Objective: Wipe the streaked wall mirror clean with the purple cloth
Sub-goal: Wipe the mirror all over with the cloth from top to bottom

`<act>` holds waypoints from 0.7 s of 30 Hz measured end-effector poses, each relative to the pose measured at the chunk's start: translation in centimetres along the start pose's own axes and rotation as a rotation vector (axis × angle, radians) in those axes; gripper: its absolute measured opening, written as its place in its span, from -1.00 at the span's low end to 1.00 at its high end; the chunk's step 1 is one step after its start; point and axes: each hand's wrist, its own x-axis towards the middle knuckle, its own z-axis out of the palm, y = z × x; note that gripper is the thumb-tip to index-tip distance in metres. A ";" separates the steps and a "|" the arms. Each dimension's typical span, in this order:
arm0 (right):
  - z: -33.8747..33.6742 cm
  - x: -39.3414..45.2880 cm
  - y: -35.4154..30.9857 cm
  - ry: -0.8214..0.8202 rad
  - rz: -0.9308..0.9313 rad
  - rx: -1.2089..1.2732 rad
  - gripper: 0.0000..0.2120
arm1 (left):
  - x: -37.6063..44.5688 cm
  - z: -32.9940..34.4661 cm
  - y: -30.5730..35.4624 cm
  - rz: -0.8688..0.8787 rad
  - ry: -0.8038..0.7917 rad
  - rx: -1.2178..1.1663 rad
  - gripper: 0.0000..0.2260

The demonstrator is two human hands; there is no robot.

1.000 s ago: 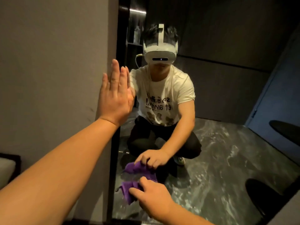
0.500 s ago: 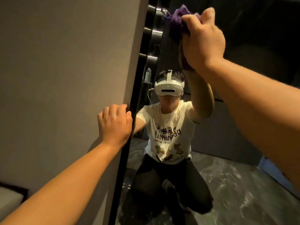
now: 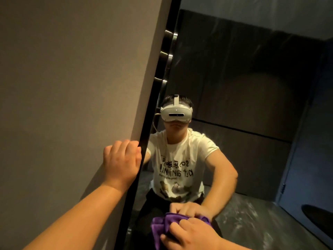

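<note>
The tall wall mirror (image 3: 252,78) fills the right of the view, with a black frame edge (image 3: 144,141) running down its left side. My right hand (image 3: 191,235) holds the bunched purple cloth (image 3: 162,226) pressed against the lower part of the glass. My left hand (image 3: 122,163) is curled around the frame edge at mid height, fingers closed on it. The glass shows faint streaks in its upper part and my own reflection, crouched in a white T-shirt.
A plain beige wall (image 3: 72,87) stands to the left of the mirror. The reflection shows a dark marbled floor (image 3: 252,222), dark wall panels and a blue door (image 3: 310,150) at the right.
My right hand has swept the cloth down from the top of the mirror to its lower part. My left hand stays on the frame edge.
</note>
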 end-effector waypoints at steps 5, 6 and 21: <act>-5.6 5.4 -3.4 -0.272 0.143 -0.741 -0.75 | 0.8 -1.1 0.4 0.012 -0.135 0.039 -0.76; -7.6 7.9 -4.1 -0.248 0.120 -0.980 -0.83 | 1.2 -1.7 0.5 0.001 -0.180 0.040 -0.74; -51.8 16.3 -15.7 1.086 0.924 -1.295 -0.68 | 35.1 -6.5 8.3 -0.306 -0.115 -0.150 -0.65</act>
